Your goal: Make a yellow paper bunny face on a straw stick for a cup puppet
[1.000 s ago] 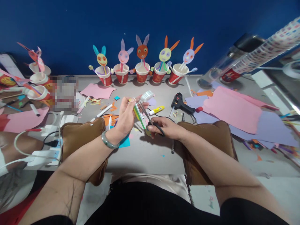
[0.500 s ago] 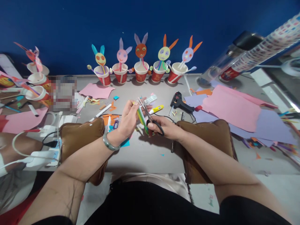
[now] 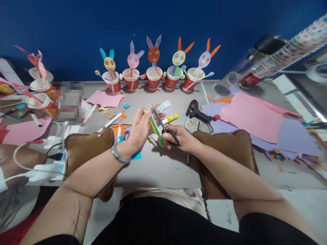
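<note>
My left hand (image 3: 140, 125) pinches the upper end of a few narrow strips (image 3: 154, 126), yellow, green and white, probably paper. They slant down toward my right hand (image 3: 184, 137), and a small pale round piece shows at their lower end. My right hand is closed around the black handles of a pair of scissors (image 3: 171, 135). Its metal blades point up and left, lying close along the right side of the strips. Whether the blades touch the strips I cannot tell. A yellow marker-like tube (image 3: 170, 118) lies just beyond my right hand.
Several red paper cups (image 3: 154, 81) with paper rabbit figures line the blue wall. A black glue gun (image 3: 196, 110) and pink paper (image 3: 255, 115) lie right. Brown cushions (image 3: 89, 149) flank my arms. At left are a power strip (image 3: 57, 166) and another person's arm (image 3: 22, 156).
The scissors and strips have shifted slightly within my hands, and the round piece at the strips' lower end shows more plainly. Both hands stay in nearly the same place.
</note>
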A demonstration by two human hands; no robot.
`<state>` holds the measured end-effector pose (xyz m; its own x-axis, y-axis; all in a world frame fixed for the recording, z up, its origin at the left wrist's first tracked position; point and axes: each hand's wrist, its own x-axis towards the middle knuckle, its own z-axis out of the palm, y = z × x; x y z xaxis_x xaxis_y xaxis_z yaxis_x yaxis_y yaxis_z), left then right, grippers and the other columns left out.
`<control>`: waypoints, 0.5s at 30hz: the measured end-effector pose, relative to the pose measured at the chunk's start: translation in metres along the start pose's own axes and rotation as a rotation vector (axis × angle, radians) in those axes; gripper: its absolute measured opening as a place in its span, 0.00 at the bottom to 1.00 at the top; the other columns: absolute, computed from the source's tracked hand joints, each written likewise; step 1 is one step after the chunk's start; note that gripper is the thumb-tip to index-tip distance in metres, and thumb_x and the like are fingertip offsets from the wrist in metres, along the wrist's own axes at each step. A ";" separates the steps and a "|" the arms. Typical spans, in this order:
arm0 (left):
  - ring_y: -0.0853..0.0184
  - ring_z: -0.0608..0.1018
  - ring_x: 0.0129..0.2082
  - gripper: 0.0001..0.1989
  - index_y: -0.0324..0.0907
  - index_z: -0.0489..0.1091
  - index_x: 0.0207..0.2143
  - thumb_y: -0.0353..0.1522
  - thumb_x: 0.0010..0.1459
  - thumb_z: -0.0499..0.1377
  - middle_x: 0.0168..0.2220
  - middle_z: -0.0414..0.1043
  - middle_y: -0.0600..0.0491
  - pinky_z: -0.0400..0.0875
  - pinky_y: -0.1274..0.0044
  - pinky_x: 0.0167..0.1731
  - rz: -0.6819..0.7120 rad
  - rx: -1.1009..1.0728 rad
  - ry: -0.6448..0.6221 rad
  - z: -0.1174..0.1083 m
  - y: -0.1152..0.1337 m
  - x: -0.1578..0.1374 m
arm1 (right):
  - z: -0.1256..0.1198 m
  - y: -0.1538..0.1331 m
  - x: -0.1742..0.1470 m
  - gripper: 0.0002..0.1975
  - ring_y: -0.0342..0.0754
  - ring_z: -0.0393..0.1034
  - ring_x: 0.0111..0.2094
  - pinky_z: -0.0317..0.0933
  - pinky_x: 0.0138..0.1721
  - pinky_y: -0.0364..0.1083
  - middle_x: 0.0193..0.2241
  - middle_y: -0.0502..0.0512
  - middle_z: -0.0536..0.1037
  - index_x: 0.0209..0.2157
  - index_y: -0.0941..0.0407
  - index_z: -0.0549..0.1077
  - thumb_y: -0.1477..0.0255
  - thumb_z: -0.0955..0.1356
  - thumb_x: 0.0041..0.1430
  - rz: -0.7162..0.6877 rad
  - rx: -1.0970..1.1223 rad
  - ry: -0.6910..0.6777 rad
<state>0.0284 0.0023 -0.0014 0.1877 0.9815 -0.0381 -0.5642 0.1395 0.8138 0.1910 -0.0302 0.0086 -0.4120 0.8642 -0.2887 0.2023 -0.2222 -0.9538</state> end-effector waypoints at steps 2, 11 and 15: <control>0.63 0.83 0.50 0.10 0.44 0.61 0.34 0.36 0.66 0.59 0.52 0.78 0.49 0.79 0.68 0.49 0.000 -0.007 0.003 0.000 0.001 0.000 | 0.000 -0.001 0.000 0.31 0.41 0.64 0.18 0.56 0.24 0.43 0.14 0.47 0.72 0.24 0.55 0.66 0.40 0.72 0.47 0.011 0.003 0.011; 0.60 0.81 0.52 0.12 0.44 0.60 0.34 0.38 0.64 0.61 0.49 0.80 0.47 0.73 0.64 0.56 0.004 -0.029 -0.005 0.000 0.000 0.002 | -0.004 -0.003 0.002 0.34 0.42 0.64 0.18 0.58 0.23 0.44 0.15 0.46 0.71 0.23 0.53 0.62 0.38 0.74 0.40 -0.060 0.019 0.182; 0.61 0.82 0.50 0.13 0.45 0.60 0.34 0.38 0.62 0.62 0.47 0.80 0.47 0.70 0.64 0.57 0.042 -0.001 0.064 -0.004 0.001 0.010 | -0.025 0.002 0.005 0.31 0.43 0.65 0.22 0.57 0.25 0.45 0.19 0.49 0.73 0.25 0.53 0.62 0.40 0.73 0.45 -0.119 -0.136 0.399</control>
<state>0.0267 0.0129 -0.0027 0.1119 0.9929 -0.0412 -0.5712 0.0982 0.8149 0.2113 -0.0154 0.0077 -0.0691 0.9929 -0.0966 0.3005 -0.0716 -0.9511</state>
